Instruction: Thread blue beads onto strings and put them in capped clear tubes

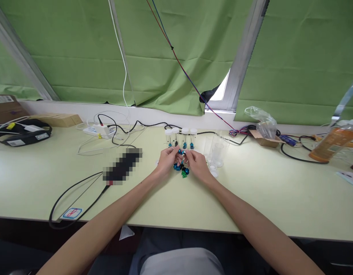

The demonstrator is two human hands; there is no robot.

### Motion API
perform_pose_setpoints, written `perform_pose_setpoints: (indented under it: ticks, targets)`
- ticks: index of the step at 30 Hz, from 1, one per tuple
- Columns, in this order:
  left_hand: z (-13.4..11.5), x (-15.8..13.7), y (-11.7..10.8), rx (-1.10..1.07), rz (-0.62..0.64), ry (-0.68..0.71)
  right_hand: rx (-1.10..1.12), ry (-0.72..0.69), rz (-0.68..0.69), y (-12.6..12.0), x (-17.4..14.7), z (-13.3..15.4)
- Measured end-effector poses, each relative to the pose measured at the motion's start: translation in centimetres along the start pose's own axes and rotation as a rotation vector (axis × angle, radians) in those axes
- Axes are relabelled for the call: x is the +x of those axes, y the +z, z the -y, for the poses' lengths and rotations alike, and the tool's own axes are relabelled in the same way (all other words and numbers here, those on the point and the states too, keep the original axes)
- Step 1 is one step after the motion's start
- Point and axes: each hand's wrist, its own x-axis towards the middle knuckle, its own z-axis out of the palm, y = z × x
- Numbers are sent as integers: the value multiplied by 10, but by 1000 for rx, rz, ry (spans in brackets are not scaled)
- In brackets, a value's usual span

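My left hand (167, 160) is closed, pinching a small shiny blue part (180, 151) with a thin pin. Opposite it, my right hand (197, 164) is also closed, its fingertips meeting the same part's dark end; the exact kind is too small to make out. Just below the fingers, several loose blue and black parts (178, 167) lie on the table, with a green piece (184, 174) at their near edge. Behind my hands stand several clear containers with white lids (185, 131), blue parts showing inside. Beside my right hand are clear plastic tubes (216, 152) and white caps (213, 172).
A dark pixelated object (121, 166) with a black cable lies left of my hands on the pale table (250, 198). Farther back are a power strip (99, 130), a black strap (23, 131) and a small cardboard box (265, 139). An orange bottle (333, 141) leans at right.
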Motion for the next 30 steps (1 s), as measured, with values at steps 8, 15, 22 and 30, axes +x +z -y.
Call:
perform_pose_setpoints:
  ticks: [8,15,22,30]
  targets:
    - [-4,-1,1,-20,-63,6,33,-38,-1,-1,-2,1]
    - [-5,-3,2,-16,-44,-1,-4,-66,1,-1,-1,0]
    - [-4,-2,0,19,-32,6,-58,-88,14,0,-2,-1]
    - [2,1,-1,35,-17,24,-92,-64,14,-1,-1,-1]
